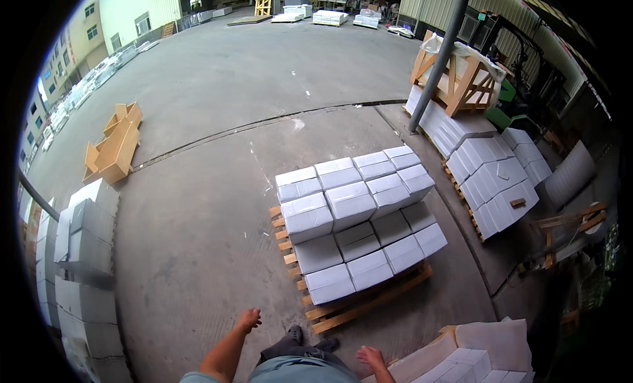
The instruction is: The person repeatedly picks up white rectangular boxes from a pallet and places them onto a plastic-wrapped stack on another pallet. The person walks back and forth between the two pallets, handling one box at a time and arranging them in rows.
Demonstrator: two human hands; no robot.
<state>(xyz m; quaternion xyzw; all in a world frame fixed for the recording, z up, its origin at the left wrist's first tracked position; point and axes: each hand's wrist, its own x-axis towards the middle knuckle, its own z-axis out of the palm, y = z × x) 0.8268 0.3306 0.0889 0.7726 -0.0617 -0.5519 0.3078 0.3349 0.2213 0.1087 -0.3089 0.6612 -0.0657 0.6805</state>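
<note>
white boxes (356,215) in stepped tiers

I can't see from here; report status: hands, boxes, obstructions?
Left hand, right hand both empty. White boxes stacked on wooden pallet ahead. Possible obstruction: more boxes near right hand.

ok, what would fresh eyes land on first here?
The block of white boxes on a wooden pallet, just right of centre. Then the left hand and right hand, apparently empty, at the lower edge. Upper right, a wooden crate, partly behind a grey post.
</note>
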